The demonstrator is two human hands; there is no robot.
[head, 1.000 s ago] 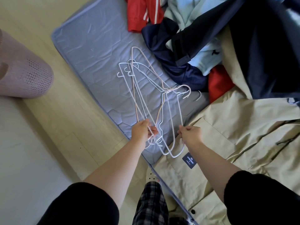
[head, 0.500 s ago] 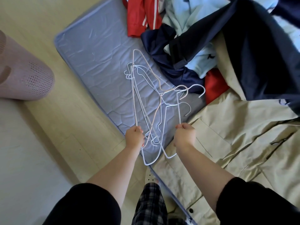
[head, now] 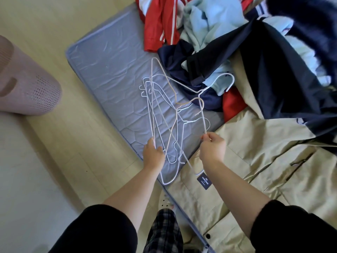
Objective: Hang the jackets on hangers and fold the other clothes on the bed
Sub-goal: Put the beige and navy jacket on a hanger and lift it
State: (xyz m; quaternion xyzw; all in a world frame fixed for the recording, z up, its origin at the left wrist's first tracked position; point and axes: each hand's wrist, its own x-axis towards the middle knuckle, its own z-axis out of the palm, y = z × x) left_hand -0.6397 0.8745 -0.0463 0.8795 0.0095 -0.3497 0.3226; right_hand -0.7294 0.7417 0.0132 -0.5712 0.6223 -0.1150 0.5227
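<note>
A tangle of several thin white wire hangers (head: 165, 114) hangs above the grey-blue mattress (head: 113, 64). My left hand (head: 154, 155) grips the left side of the bunch. My right hand (head: 212, 147) pinches the wire of one white hanger (head: 203, 115) whose hook rises to the right over the clothes. A beige jacket (head: 255, 161) with a dark label lies spread on the bed under my right arm. Behind it lies a heap: a dark navy jacket (head: 273, 70), light blue clothes (head: 209, 21) and a red garment with white stripes (head: 160, 22).
A pink perforated laundry basket (head: 27, 84) lies on the pale wooden floor (head: 69, 136) at the left. The mattress edge runs diagonally from upper left to lower right. My checked trouser leg (head: 164, 232) and a shoe are just below the bed edge.
My right hand has drawn one hanger away to the right, and its hook now stands clear of the bunch. The left hand keeps hold of the other hangers.
</note>
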